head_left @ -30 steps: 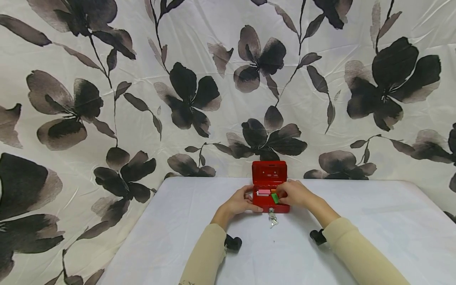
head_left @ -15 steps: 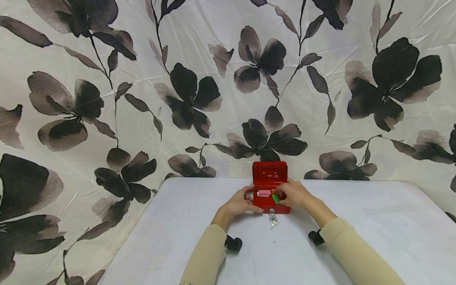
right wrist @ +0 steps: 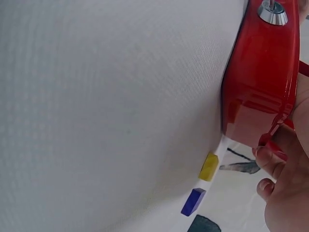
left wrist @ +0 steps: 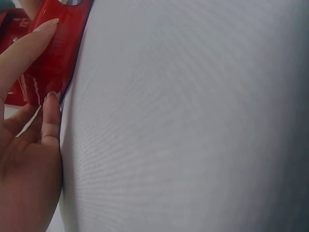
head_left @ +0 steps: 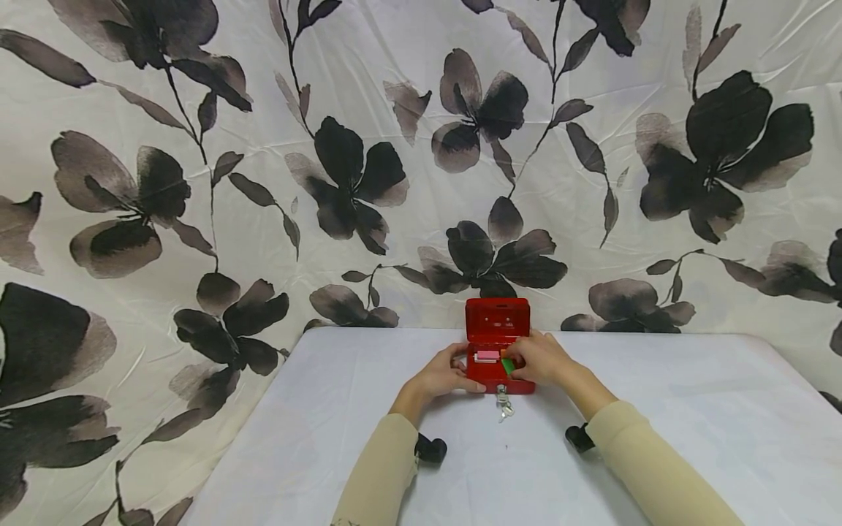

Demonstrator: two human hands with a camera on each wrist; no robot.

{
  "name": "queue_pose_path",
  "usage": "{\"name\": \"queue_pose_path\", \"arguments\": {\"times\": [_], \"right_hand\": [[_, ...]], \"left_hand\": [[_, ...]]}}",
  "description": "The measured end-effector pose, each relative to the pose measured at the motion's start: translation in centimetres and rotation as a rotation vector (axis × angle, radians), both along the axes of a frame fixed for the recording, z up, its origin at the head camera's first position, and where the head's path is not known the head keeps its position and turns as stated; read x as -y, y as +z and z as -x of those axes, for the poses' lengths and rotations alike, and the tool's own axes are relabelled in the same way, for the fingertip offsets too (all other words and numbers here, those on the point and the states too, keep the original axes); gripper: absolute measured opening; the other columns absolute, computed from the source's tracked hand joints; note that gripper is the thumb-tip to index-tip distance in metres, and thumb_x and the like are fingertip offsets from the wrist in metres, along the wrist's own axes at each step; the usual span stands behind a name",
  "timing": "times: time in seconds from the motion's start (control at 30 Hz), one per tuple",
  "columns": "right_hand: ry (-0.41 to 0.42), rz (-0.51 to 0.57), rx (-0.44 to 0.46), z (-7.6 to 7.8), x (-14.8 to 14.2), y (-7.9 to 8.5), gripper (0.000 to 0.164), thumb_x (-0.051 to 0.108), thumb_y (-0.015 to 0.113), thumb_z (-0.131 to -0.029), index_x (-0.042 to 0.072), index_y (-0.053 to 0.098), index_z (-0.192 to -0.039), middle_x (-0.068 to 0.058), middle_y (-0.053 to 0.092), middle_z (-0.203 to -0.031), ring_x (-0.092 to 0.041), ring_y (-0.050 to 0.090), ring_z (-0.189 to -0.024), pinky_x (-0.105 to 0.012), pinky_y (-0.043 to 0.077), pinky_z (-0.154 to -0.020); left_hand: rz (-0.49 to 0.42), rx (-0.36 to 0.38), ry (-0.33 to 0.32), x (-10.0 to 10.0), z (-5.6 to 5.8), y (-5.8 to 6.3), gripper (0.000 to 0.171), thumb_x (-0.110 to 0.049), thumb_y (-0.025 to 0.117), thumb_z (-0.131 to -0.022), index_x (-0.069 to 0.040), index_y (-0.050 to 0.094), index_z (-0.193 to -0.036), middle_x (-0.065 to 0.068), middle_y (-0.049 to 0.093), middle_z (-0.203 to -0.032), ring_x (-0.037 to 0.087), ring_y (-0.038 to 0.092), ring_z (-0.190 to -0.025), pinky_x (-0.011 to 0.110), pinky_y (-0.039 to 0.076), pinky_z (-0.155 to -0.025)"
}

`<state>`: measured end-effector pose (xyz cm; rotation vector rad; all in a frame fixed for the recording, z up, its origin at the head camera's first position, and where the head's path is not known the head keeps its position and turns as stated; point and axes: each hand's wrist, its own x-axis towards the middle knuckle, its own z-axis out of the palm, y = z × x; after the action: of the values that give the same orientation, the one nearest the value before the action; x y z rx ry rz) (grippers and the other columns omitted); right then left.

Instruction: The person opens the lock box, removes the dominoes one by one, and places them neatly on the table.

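A small red cash box (head_left: pixel 501 384) stands with its lid (head_left: pixel 498 318) raised near the table's far edge. My left hand (head_left: pixel 439 371) holds its left side, the thumb (left wrist: pixel 36 41) on the front face and the fingers at the side. A pink block (head_left: pixel 487 356) and part of an orange block (head_left: pixel 503 352) show inside. My right hand (head_left: pixel 544 358) reaches over the right wall and pinches a green block (head_left: pixel 508 366), partly hidden by the fingers. Keys (head_left: pixel 504 410) hang from the lock (right wrist: pixel 273 13) on the front.
A yellow block (right wrist: pixel 209 167) and a purple block (right wrist: pixel 193 202) lie on the table beyond the box's right side. White cloth covers the table (head_left: pixel 500 482). A floral sheet (head_left: pixel 395 95) hangs behind it.
My right forearm has shifted slightly left, and the green block shows a little less beside the right fingers. The left hand and the box stay put.
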<state>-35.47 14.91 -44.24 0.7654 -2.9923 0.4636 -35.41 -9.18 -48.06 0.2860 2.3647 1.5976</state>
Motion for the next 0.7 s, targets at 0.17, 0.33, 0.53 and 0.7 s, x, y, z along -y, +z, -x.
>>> {"name": "queue_pose_path", "arguments": {"times": [0.17, 0.33, 0.53, 0.7], "right_hand": [[-0.002, -0.005, 0.003, -0.05, 0.04, 0.00, 0.038, 0.024, 0.087, -0.082, 0.010, 0.077, -0.117, 0.000, 0.068, -0.089, -0.019, 0.052, -0.091, -0.039, 0.041, -0.077], [-0.004, -0.003, 0.007, 0.12, 0.02, -0.14, 0.035, 0.024, 0.087, -0.083, 0.011, 0.077, -0.114, 0.001, 0.066, -0.087, -0.019, 0.051, -0.090, -0.038, 0.040, -0.075], [0.019, 0.016, 0.022, 0.33, -0.31, -0.38, 0.034, 0.024, 0.086, -0.084, 0.009, 0.076, -0.112, 0.001, 0.066, -0.087, -0.019, 0.050, -0.089, -0.039, 0.040, -0.076], [0.023, 0.054, 0.045, 0.45, -0.76, -0.53, 0.031, 0.026, 0.085, -0.084, 0.010, 0.076, -0.109, 0.001, 0.066, -0.090, -0.019, 0.051, -0.091, -0.039, 0.041, -0.079]], "left_hand": [[-0.004, -0.001, -0.005, 0.02, 0.03, -0.04, 0.093, -0.018, 0.092, -0.075, -0.015, 0.042, -0.153, 0.007, 0.061, -0.114, 0.024, 0.057, -0.100, 0.037, 0.055, -0.092], [-0.007, -0.007, -0.017, 0.07, 0.21, -0.10, 0.091, -0.017, 0.091, -0.077, -0.013, 0.042, -0.153, 0.007, 0.060, -0.113, 0.024, 0.055, -0.100, 0.037, 0.054, -0.091], [-0.007, -0.009, -0.023, 0.06, 0.30, -0.12, 0.090, -0.016, 0.091, -0.077, -0.012, 0.043, -0.153, 0.008, 0.059, -0.111, 0.023, 0.054, -0.099, 0.035, 0.053, -0.087], [0.002, -0.010, -0.016, 0.05, 0.18, -0.12, 0.091, -0.017, 0.091, -0.077, -0.012, 0.042, -0.153, 0.007, 0.060, -0.113, 0.023, 0.055, -0.100, 0.035, 0.054, -0.089]]}}
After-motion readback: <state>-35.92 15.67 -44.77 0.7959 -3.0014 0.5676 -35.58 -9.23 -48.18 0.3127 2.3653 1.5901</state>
